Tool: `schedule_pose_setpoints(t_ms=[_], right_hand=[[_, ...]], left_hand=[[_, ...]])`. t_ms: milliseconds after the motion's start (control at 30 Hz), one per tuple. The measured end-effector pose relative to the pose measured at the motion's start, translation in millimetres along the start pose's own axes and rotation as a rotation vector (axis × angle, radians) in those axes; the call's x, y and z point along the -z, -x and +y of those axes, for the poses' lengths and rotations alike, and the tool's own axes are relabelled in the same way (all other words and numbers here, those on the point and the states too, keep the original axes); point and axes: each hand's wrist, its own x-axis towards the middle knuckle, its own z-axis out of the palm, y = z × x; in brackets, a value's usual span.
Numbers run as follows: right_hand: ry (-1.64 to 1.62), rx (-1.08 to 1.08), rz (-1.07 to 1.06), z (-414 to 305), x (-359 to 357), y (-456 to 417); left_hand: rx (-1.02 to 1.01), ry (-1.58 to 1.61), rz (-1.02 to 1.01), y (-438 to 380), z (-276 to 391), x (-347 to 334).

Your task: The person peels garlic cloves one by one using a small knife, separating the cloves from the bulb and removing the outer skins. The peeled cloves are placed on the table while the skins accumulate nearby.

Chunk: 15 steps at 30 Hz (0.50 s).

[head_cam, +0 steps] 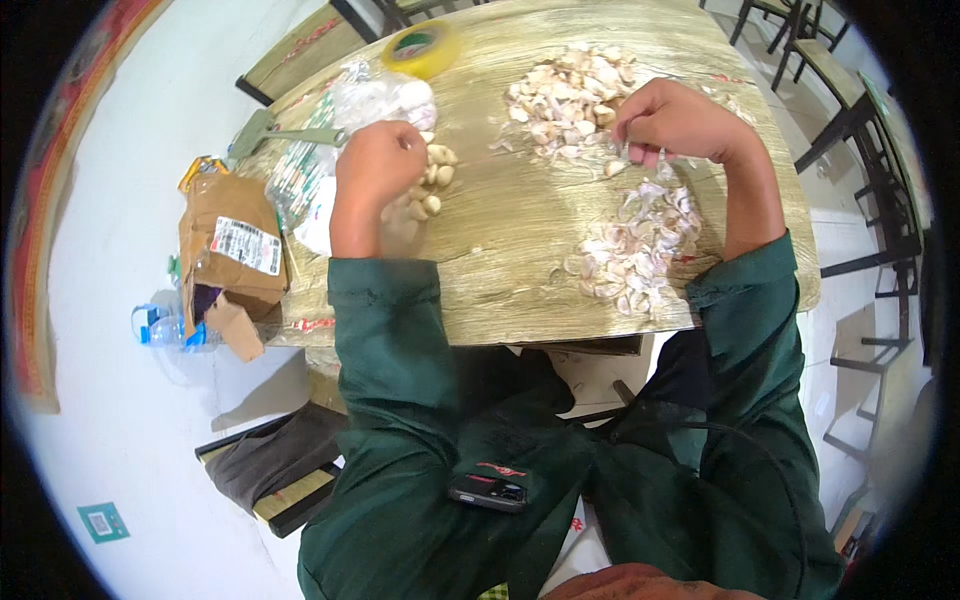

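My left hand is curled above peeled garlic cloves on the left part of the wooden-topped table. Its fingertips are turned away, so whether it holds anything is hidden. At the right, my right hand is closed with a thin, dark metal tool, perhaps a small blade, between thumb and fingers. A single garlic clove lies just below those fingers. Beside this hand spreads a heap of unpeeled garlic cloves. Nearer me is a pile of papery garlic skins.
Yellow tape roll, clear plastic bag, green-handled scraper-like tool and striped packet lie left and behind. An open cardboard box with a label sits at the left edge. A plastic bottle is beyond it. Chairs stand right.
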Motion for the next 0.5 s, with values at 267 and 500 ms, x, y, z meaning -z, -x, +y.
schedule_pose_setpoints(t_ms=[267, 500], right_hand=[[0.094, -0.050, -0.113, -10, -15, -2], [0.099, 0.096, -0.050, 1, -16, -14]], left_hand=[[-0.464, 0.421, 0.150, 30, 96, -76], [-0.364, 0.412, 0.020, 40, 117, -85]])
